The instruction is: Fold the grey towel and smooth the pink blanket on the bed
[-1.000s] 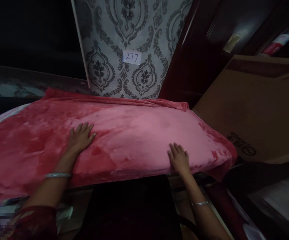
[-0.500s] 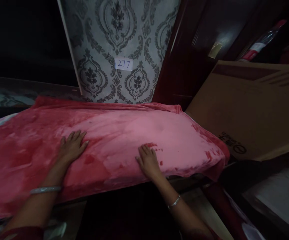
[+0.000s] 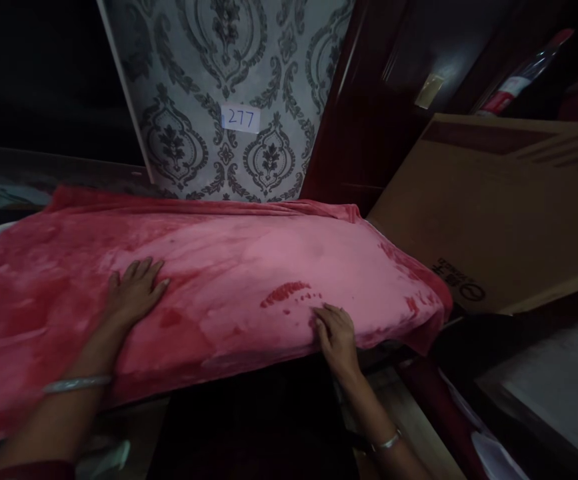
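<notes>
A plush pink-red blanket [image 3: 249,260] covers a long, low surface and drapes over its front edge. On its left part my left hand [image 3: 136,290] lies flat, fingers spread, holding nothing. My right hand [image 3: 337,333] touches the cloth near the front edge, right of the middle; its fingers are slightly bent and seem to hold nothing. Just left of it, darker red brushed marks [image 3: 285,293] show in the pile. Folds of the same cloth run along the back edge. A silvery bangle is on each wrist.
A large cardboard box [image 3: 509,220] leans at the right end of the blanket. Behind stands a patterned wall [image 3: 269,153] with a paper label [image 3: 240,119] reading 277. A dark screen [image 3: 43,80] is at the back left, a dark red door [image 3: 353,120] at the back right.
My right hand has slid to the right across the blanket, and a longer dark red mark shows where it was. My left hand has stayed on about the same spot.
</notes>
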### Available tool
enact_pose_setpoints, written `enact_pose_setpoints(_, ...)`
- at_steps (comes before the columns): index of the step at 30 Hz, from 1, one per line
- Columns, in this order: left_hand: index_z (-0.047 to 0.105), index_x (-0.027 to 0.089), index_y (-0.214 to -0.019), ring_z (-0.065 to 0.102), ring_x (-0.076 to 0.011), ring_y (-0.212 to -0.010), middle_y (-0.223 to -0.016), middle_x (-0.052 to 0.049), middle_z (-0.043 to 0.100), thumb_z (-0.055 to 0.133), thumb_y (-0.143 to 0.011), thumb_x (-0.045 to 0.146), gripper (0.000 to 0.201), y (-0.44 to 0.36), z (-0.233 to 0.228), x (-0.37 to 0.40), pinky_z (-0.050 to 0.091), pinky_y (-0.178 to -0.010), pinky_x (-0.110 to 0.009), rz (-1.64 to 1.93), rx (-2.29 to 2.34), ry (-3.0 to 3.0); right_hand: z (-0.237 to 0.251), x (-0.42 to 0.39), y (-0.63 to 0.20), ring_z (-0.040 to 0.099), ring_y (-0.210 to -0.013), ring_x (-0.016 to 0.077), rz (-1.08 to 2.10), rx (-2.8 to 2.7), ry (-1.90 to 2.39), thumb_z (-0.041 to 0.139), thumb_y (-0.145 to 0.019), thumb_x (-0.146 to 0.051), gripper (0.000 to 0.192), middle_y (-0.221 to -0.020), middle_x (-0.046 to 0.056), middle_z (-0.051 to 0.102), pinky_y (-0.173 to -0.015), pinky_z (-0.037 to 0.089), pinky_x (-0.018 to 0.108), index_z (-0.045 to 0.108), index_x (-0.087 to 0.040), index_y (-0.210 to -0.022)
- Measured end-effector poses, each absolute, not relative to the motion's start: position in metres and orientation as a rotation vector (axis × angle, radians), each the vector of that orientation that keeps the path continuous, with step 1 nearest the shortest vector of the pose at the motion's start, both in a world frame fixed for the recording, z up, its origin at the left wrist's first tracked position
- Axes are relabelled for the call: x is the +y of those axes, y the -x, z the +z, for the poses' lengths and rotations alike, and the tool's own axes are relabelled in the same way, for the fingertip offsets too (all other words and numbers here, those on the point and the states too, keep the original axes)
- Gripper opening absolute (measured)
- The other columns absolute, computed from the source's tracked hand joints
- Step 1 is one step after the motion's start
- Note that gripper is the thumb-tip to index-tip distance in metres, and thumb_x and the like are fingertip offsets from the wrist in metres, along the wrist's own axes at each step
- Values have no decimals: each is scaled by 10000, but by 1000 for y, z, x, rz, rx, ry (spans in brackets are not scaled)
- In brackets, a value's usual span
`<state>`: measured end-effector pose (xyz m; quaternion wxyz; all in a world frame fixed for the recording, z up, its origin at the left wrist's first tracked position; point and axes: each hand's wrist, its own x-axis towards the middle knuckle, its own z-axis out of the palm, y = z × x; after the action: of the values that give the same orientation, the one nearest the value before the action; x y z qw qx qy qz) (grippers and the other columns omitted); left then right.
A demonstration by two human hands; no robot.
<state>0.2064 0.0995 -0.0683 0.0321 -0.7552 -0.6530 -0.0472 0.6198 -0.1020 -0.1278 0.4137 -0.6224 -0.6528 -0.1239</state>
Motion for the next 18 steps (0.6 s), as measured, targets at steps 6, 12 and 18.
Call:
enact_pose_setpoints(6, 335, 130, -1570, 262, -334, -1515, -1657, -150, 286, 264, -1004, 426, 643, -208, -66, 97, 204, -1197, -615, -174, -2023, 2319, -124, -77, -610, 616, -1159, 254, -268, -1663, 1538, 443, -987, -296, 371, -1202, 116, 723, -1056, 456, 471, 683, -163, -1236)
enact_pose_setpoints(12, 370, 133, -1559, 274, -341, -1513, -1648, -156, 306, 268, -987, 432, 654, -207, -66, 95, 208, -1201, -614, -221, -2004, 2328, -96, 2, -595, 495, -1347, 262, -50, -1830, 1669, 432, -945, -273, 522, -1424, 130, 600, -1171, 350, 484, 559, -134, -1432)
enact_pose_setpoints(18, 389, 166, -1557, 270, -315, -1522, -1640, -132, 332, 261, -979, 432, 649, -202, -69, 96, 206, -1221, -575, -255, -2023, 2309, -86, 71, -587, 437, -1392, 258, -77, -1772, 1860, 442, -942, -229, 547, -1512, 163, 505, -1168, 329, 454, 510, -111, -1471)
